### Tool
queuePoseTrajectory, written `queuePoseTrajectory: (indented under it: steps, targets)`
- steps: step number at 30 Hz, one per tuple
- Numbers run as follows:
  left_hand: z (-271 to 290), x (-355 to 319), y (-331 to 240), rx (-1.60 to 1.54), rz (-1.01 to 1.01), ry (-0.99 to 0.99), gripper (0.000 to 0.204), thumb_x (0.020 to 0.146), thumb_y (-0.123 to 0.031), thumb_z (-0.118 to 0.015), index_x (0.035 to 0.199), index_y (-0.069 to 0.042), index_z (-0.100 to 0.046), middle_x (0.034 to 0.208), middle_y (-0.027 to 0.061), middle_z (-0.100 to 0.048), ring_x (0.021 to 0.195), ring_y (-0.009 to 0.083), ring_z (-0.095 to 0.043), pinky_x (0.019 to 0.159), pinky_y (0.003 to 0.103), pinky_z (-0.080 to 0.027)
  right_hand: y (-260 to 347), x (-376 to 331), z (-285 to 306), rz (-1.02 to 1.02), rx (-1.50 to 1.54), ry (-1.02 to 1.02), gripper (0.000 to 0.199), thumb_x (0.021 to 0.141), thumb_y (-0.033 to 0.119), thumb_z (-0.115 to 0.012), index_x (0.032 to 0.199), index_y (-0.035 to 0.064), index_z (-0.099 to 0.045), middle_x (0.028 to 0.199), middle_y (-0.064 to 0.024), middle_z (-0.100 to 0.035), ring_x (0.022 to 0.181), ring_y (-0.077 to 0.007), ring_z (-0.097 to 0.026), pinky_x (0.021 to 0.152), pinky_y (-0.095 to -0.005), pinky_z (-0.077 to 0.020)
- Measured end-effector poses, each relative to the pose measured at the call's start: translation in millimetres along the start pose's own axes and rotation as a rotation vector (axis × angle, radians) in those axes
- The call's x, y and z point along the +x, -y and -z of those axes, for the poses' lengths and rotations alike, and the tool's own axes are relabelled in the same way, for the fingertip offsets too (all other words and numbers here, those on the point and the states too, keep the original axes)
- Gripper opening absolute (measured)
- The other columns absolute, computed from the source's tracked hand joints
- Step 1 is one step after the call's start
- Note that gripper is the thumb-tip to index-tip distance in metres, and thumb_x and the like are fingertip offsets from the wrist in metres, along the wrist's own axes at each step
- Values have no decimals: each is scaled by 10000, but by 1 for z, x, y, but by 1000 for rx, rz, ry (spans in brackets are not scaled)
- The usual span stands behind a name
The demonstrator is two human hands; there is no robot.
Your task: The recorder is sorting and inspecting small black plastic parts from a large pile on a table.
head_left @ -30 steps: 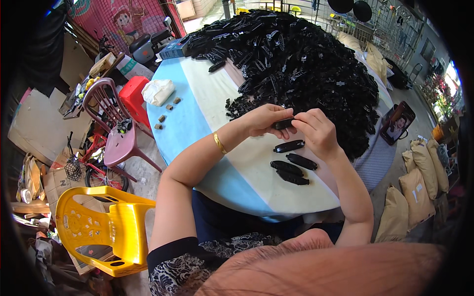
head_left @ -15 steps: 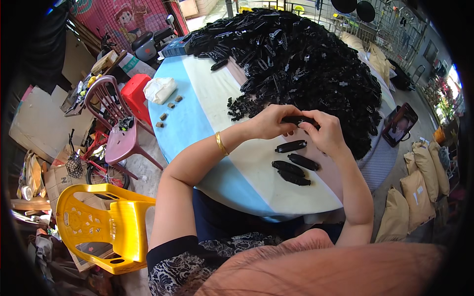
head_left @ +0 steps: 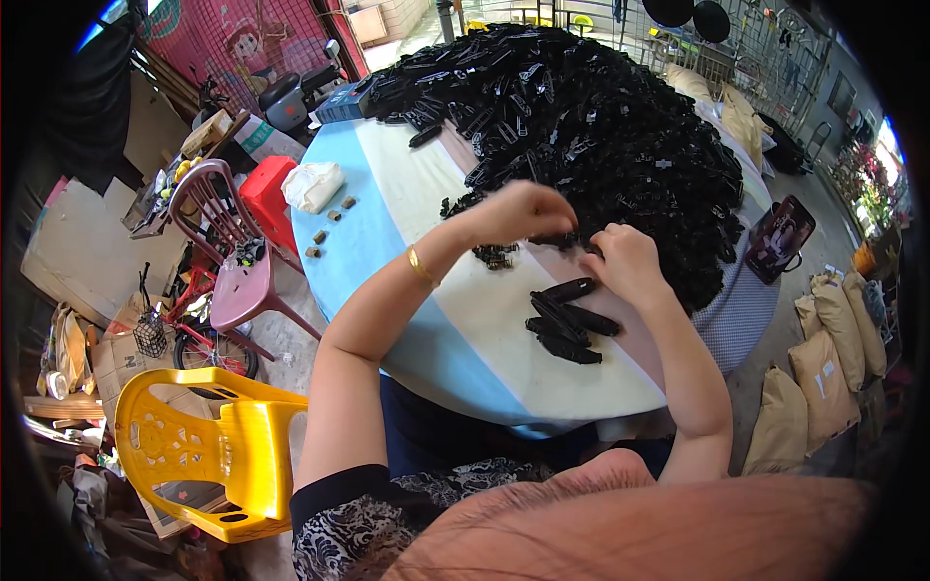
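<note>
Both hands — left hand, right hand — reach the black pile; fingers curled, their grip impossible to tell.

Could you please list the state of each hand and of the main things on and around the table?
left hand: palm down, fingers bent at the edge of the heap
right hand: curled, resting beside the heap
heap of black parts: loose, piled high
small stack of black parts: laid together, flat
white bag: lying crumpled
yellow chair: unoccupied
</note>
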State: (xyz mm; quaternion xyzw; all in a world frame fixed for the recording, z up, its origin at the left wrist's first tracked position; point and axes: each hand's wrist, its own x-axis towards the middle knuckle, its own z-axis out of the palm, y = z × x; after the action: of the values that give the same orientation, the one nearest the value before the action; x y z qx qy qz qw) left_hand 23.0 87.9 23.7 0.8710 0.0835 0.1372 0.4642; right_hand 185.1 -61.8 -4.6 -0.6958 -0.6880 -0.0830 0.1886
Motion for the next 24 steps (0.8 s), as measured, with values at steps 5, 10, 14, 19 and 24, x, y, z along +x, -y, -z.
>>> queuePoseTrajectory:
  steps: [5,10,14,19,24]
  targets:
    - [33,37,56,900,-271,-430,386,688,-12,-606,1066,-84,-632,1162,79,-577,1083,291,-496,922,361,-427,0,-1,-15,100,-76,-79,111,703,164,-671,734,62,-643,727,-58,-604,784,-226,-579,670,-342,-494]
    - [40,43,58,872,-167,-264,380,648,-49,-675,1022,-74,-613,1078,98,-578,1115,304,-461,941,383,-404,3,4,-3,90,193,-268,88,704,115,-679,730,65,-611,716,-58,-602,709,-232,-574,619,-338,-480]
    - [26,23,28,615,-114,-371,297,683,-124,-722,927,-42,-573,943,112,-594,911,300,-570,787,366,-465,0,7,6,125,318,-451,97,691,52,-689,737,49,-603,741,-58,-615,714,-235,-574,614,-332,-474]
    - [-6,-5,10,308,-184,-280,324,658,-146,-778,885,-28,-578,806,76,-591,742,189,-587,679,296,-474,10,9,13,238,373,-584,126,667,-16,-687,748,33,-603,771,-66,-628,706,-243,-582,614,-315,-478]
    - [-24,-12,13,-59,-23,-226,314,665,-79,-794,884,-8,-580,792,11,-603,724,76,-544,662,237,-467,18,10,11,323,414,-601,137,662,-39,-684,753,37,-616,780,-69,-634,682,-236,-584,581,-306,-484]
